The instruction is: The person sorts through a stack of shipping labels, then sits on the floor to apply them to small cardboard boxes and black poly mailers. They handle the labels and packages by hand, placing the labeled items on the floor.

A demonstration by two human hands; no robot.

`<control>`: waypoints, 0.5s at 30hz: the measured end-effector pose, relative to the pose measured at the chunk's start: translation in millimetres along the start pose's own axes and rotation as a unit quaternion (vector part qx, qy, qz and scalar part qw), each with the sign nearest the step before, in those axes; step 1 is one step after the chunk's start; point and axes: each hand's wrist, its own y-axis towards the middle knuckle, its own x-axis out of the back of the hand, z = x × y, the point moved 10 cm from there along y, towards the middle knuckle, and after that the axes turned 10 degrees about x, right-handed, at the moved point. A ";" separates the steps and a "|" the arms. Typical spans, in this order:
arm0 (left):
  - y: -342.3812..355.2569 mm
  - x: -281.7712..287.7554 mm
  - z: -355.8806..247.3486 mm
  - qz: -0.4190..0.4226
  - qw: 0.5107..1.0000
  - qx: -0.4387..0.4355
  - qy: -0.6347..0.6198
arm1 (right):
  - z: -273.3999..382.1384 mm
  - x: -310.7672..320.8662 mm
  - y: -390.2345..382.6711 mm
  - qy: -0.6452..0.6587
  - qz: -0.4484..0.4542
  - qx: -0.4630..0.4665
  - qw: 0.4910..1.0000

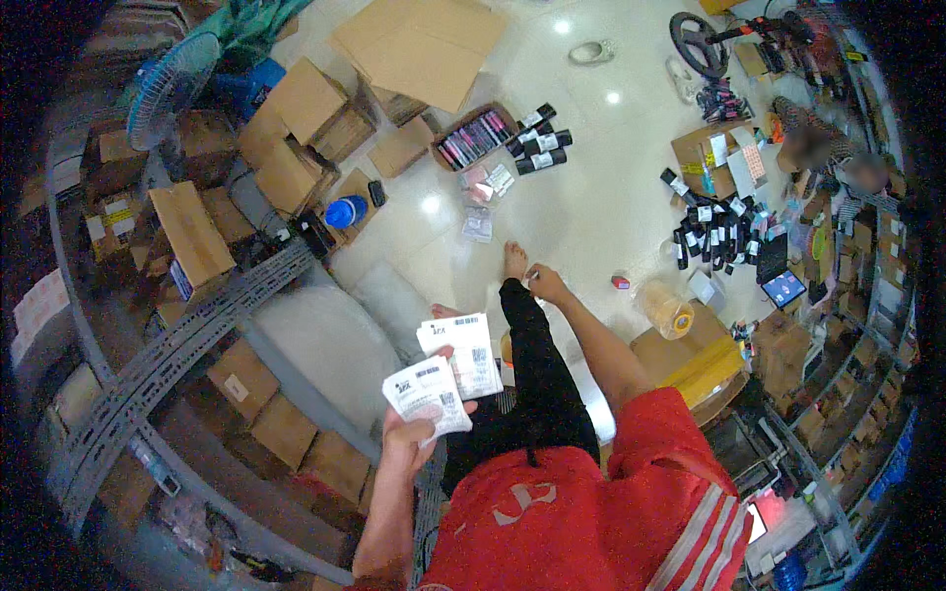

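Note:
Two fanned stacks of white printed shipping labels, a front stack (426,396) and a back stack (459,347), are gripped in my left hand (406,435). The thumb presses on the front stack, and fingers show between the two. My right hand (548,285) reaches down beside my right foot (515,259), close to the ankle. Its fingers are bent together, with a small pale spot at their tips that is too small to name. Beyond my foot, small clear packets (478,224) and printed slips (490,182) lie on the tiled floor.
A carton of slim packs (475,138) stands ahead, with black bottles (542,150) beside it. More black bottles (714,231) are heaped at right near two people (813,143). A tape roll (670,311), metal shelving (197,355), cartons (305,103) and a fan (175,87) surround me.

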 end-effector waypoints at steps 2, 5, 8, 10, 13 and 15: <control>3.1 -15.1 -7.6 0.013 1.000 -0.021 0.000 | 36.5 18.9 -36.0 0.065 0.093 -0.010 0.994; 5.7 -45.9 -20.4 0.054 0.997 -0.054 0.027 | 137.2 74.0 -91.3 0.367 0.123 -0.015 0.922; 1.9 -80.6 -24.3 0.077 0.995 -0.055 0.042 | 259.4 149.1 -139.8 0.585 0.149 0.028 0.797; -3.1 -105.7 -31.0 0.099 0.992 -0.051 0.059 | 327.4 194.4 -168.8 0.649 0.144 0.070 0.744; -6.7 -162.5 -41.7 0.183 0.977 -0.092 0.067 | 384.0 266.3 -193.8 0.544 0.072 0.184 0.816; -7.2 -185.2 -40.8 0.177 0.977 -0.074 0.089 | 407.5 308.1 -211.6 0.387 -0.040 0.284 0.876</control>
